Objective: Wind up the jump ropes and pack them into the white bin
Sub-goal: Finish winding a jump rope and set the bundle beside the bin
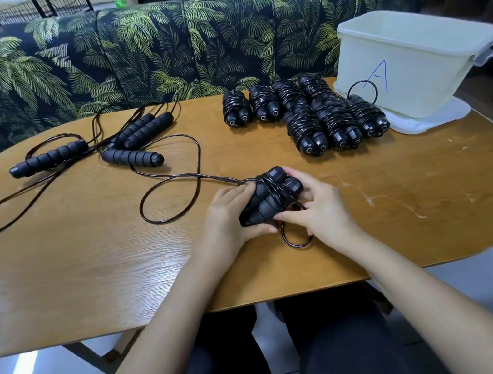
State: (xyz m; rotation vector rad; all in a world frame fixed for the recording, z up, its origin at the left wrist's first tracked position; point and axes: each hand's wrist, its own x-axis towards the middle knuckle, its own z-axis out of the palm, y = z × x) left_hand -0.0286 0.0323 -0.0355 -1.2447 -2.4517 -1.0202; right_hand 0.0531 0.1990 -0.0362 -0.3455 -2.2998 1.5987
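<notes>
Wooden table (pixel 90 280): open surface along its near edge, left and right. Left hand (pixel 228 219) grips the paired handles (pixel 268 197), long axis running near-left to far-right; right hand (pixel 318 207) curls round their far end. Beyond, wound bundles (pixel 307 110); loose ropes (pixel 131 138), far-left; white bin (pixel 407 59), far-right corner.

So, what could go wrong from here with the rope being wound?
1. The loose dark cord trails in loops beside the unwound black ropes; pulling it in could snag and drag them.
2. The left hand and right hand clamp the black ribbed foam handles; if either grip eases, the wraps may spring loose.
3. One wound bundle by the white plastic bin already shows a loop sticking up; it might unravel when packed.
</notes>
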